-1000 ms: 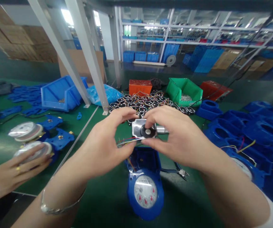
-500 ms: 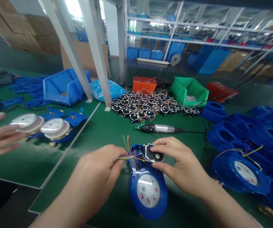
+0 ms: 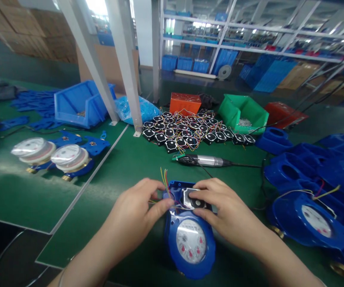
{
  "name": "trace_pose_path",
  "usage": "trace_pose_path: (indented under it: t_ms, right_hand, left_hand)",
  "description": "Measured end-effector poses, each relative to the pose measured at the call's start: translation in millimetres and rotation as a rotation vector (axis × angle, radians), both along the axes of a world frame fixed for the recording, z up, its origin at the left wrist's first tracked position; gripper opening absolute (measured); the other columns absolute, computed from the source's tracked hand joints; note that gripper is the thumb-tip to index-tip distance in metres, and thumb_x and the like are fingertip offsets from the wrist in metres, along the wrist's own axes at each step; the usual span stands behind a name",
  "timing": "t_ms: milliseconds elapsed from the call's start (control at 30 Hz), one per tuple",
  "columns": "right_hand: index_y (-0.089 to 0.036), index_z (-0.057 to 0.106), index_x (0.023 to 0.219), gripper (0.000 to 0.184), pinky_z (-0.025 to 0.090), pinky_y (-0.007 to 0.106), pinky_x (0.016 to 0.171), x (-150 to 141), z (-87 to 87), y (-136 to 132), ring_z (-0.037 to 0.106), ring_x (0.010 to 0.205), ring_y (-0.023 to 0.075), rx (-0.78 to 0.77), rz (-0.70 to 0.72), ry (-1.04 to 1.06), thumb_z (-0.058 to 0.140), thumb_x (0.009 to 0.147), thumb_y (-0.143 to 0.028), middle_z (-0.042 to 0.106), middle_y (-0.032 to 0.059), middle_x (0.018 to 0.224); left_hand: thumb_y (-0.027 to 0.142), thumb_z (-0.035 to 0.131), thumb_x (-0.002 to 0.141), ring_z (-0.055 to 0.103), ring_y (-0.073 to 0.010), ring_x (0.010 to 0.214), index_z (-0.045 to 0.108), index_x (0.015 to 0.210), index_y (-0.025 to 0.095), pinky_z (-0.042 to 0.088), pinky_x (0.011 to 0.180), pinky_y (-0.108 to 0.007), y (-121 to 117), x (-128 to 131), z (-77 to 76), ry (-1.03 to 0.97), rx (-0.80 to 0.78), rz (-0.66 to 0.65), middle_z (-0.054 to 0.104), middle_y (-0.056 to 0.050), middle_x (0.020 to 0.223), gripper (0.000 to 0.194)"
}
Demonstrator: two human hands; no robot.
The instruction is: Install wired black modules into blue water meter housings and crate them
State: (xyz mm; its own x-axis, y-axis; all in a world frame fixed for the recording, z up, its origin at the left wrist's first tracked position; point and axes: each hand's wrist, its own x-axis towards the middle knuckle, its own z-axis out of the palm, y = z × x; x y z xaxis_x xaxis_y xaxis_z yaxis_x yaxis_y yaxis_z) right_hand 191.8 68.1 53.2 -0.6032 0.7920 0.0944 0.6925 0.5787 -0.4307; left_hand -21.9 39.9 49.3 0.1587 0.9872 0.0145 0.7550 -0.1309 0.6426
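Observation:
A blue water meter [image 3: 169, 247] with a white dial [image 3: 190, 241] lies in front of me, its open rectangular compartment toward the far side. My right hand [image 3: 224, 213] is closed around a small black module [image 3: 196, 201] with white edging and a round disc, seated inside that compartment. At the compartment's left side, my left hand [image 3: 139, 209] has its thumb and fingers curled about the module's thin coloured wires [image 3: 166, 181]. Several wire ends stick up past the fingertips, and the thumb touches the housing's edge.
Beyond lie a power screwdriver [image 3: 204, 160], a pile of black modules [image 3: 186, 133], a green bin [image 3: 242, 115] and a blue bin [image 3: 82, 105]. Blue housings [image 3: 297, 167] crowd the right, beside another meter [image 3: 306, 223]. Two meters [image 3: 70, 159] stand left, near a metal post [image 3: 127, 63].
The black module has settled lower into the compartment. My left hand's fingers have moved right, to the compartment's edge, with a looser grip. Another person's hand at the far left has left view.

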Motion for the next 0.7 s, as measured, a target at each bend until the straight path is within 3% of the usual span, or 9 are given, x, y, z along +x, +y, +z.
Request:
trace_pose_path:
  t_ms: [100,200,300,367,467,533,600,700]
  right_hand:
    - [-0.024,0.06,0.095,0.02,0.041,0.023,0.081,2.1,3.8,1.4,0.047,0.091,0.0088,0.022,-0.005,0.042,0.055,0.076,-0.022,0.051,-0.0003,0.099]
    - [-0.019,0.062,0.087,0.018,0.043,0.019,0.08,10.7,1.6,6.6,0.05,0.088,0.0075,0.079,-0.161,0.161,0.047,0.08,-0.025,0.053,0.001,0.096]
    - [-0.016,0.061,0.086,0.024,0.044,0.02,0.079,20.1,-10.9,16.5,0.053,0.086,0.0094,0.056,-0.429,0.225,0.041,0.08,-0.029,0.055,0.0032,0.092]
    - [-0.014,0.06,0.09,0.027,0.045,0.021,0.079,23.0,-24.3,25.2,0.054,0.084,0.0101,-0.084,-0.525,0.231,0.039,0.08,-0.028,0.057,0.004,0.091]
    - [-0.014,0.057,0.1,0.031,0.043,0.023,0.086,22.4,-48.0,39.2,0.053,0.09,0.0094,-0.326,-0.445,0.226,0.035,0.081,-0.025,0.055,0.0037,0.099]
    - [-0.014,0.053,0.109,0.034,0.037,0.025,0.095,21.0,-63.3,47.9,0.048,0.102,0.009,-0.376,-0.338,0.206,0.033,0.082,-0.022,0.05,0.0031,0.109]
    - [-0.013,0.05,0.115,0.037,0.03,0.027,0.103,19.4,-75.9,55.5,0.039,0.113,0.0093,-0.308,-0.259,0.157,0.033,0.083,-0.021,0.042,0.0028,0.12]
    - [-0.012,0.046,0.12,0.04,0.022,0.027,0.107,15.6,-85.8,66.0,0.025,0.123,0.0115,-0.062,-0.229,-0.02,0.035,0.082,-0.018,0.028,0.0018,0.13]
  left_hand:
    - [0.042,0.05,0.076,0.053,-0.0198,0.085,0.051,0.095,0.02,0.044,0.073,-0.033,10.9,0.6,-2.3,0.018,0.188,0.079,0.055,-0.005,0.09,0.029]
    - [0.037,0.053,0.075,0.052,-0.021,0.091,0.05,0.097,0.019,0.043,0.078,-0.035,23.3,6.8,2.5,0.022,0.273,0.067,0.054,-0.006,0.096,0.028]
    - [0.032,0.058,0.072,0.053,-0.0216,0.091,0.055,0.094,0.02,0.044,0.078,-0.036,36.9,20.8,10.9,0.076,0.285,-0.039,0.057,-0.005,0.096,0.025]
    - [0.034,0.06,0.069,0.055,-0.0228,0.088,0.059,0.09,0.019,0.044,0.077,-0.036,46.8,33.2,15.4,0.161,0.249,-0.182,0.06,-0.006,0.091,0.025]
    - [0.041,0.061,0.066,0.059,-0.0271,0.08,0.064,0.081,0.016,0.045,0.07,-0.038,62.3,51.4,17.8,0.355,0.128,-0.417,0.064,-0.009,0.081,0.029]
    - [0.045,0.062,0.064,0.061,-0.0285,0.074,0.065,0.075,0.015,0.045,0.062,-0.036,71.9,60.0,16.3,0.466,0.046,-0.509,0.065,-0.011,0.074,0.031]
    - [0.047,0.062,0.062,0.062,-0.0271,0.07,0.066,0.071,0.017,0.044,0.056,-0.031,79.7,64.3,12.5,0.488,-0.023,-0.582,0.066,-0.009,0.071,0.032]
    - [0.048,0.061,0.062,0.062,-0.0235,0.067,0.066,0.074,0.021,0.041,0.05,-0.027,86.3,63.4,4.9,0.384,-0.104,-0.671,0.067,-0.006,0.071,0.03]
